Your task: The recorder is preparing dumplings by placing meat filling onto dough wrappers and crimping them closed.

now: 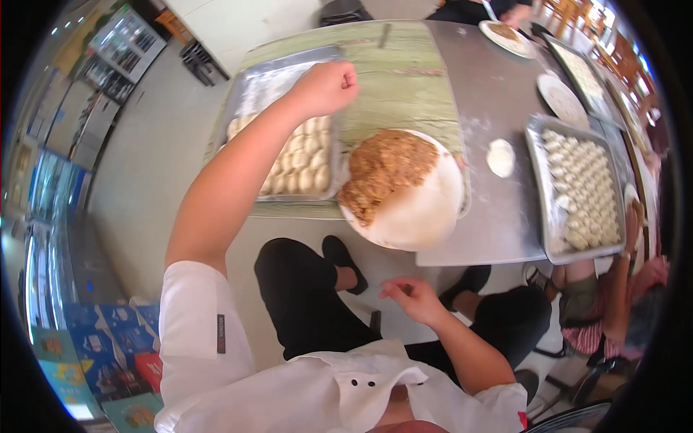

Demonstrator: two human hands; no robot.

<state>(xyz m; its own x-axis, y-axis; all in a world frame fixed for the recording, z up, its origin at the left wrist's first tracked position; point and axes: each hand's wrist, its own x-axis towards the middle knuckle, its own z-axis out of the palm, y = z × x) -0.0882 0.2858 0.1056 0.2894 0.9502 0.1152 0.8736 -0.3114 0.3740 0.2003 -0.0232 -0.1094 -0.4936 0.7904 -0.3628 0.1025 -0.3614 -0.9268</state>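
Note:
My left hand [330, 85] is curled into a fist above the right side of a metal tray [265, 84]. Rows of filled dough dumplings [303, 157] lie in that tray, and my forearm hides part of them. Whether the fist encloses anything is hidden. Low over my lap, apart from the table, hangs my right hand [414, 300] with its fingers bent; I cannot tell if it holds something small. Between the hands, a large white bowl [452, 178] at the table edge is partly filled with brown minced filling [390, 162].
A flat dough piece [500, 158] lies on the steel table [487, 227]. Further right are a second dumpling tray [537, 184] and a white plate [563, 100]. A co-worker's hand [517, 16] is by a plate of filling [522, 53]. Another person sits at the right.

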